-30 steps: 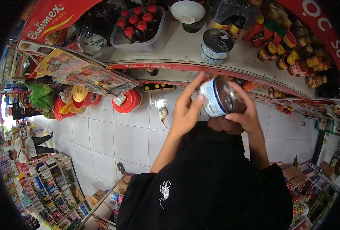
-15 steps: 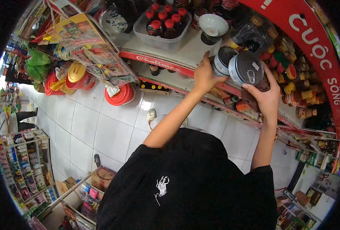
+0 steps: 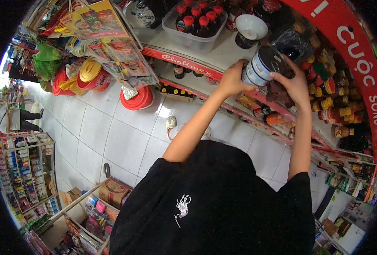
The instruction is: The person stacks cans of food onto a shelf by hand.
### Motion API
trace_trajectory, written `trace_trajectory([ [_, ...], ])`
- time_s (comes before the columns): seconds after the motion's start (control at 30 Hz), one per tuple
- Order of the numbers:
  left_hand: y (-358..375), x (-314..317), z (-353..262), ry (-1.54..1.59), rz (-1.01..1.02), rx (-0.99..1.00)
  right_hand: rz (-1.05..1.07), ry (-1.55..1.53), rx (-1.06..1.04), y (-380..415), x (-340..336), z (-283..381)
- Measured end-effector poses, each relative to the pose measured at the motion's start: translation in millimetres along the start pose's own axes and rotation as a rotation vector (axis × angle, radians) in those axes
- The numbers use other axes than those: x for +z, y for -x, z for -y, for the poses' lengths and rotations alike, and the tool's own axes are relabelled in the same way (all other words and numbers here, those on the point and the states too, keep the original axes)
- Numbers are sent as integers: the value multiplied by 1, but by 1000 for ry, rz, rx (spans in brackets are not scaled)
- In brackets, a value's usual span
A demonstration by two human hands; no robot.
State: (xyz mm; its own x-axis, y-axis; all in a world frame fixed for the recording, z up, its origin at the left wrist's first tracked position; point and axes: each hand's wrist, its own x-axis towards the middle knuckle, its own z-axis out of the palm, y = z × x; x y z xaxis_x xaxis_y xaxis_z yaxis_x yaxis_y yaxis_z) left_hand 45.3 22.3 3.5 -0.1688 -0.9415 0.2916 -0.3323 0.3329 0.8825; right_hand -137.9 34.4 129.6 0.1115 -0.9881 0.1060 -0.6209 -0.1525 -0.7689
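Two short, round tin cans with blue-and-white sides are stacked and tilted at the shelf's front edge. The upper can (image 3: 261, 63) shows a dark metal pull-tab lid; the lower can (image 3: 251, 77) sits close beneath it, partly covered. My left hand (image 3: 234, 80) is closed against the left side of the stack, thumb low by the lower can. From the right, my right hand (image 3: 295, 83) grips the upper can, thumb on its near side and fingers over the far rim. A white bowl (image 3: 251, 27) rests on a dark jar (image 3: 245, 41) just behind the cans.
A clear plastic tub (image 3: 192, 40) of red-capped bottles stands left on the shelf. Sauce bottles (image 3: 333, 104) crowd the right side. Hanging packets (image 3: 131, 63) jut out at left. On the tiled floor stands a red-lidded bucket (image 3: 136, 98).
The cans, side by side and overlapping before, are now lined up in one stack, with the upper can moved left over the other. My right hand has turned with it. The view has shifted slightly.
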Motion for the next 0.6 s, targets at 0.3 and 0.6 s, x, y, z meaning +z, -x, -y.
trace_trajectory([
  [0.3, -4, 3, 2, -4, 1, 53, -28, 23, -21, 1, 0, 9],
  [0.6, 0, 1, -3, -54, -15, 37, -175, 353, 27, 13, 14, 29],
])
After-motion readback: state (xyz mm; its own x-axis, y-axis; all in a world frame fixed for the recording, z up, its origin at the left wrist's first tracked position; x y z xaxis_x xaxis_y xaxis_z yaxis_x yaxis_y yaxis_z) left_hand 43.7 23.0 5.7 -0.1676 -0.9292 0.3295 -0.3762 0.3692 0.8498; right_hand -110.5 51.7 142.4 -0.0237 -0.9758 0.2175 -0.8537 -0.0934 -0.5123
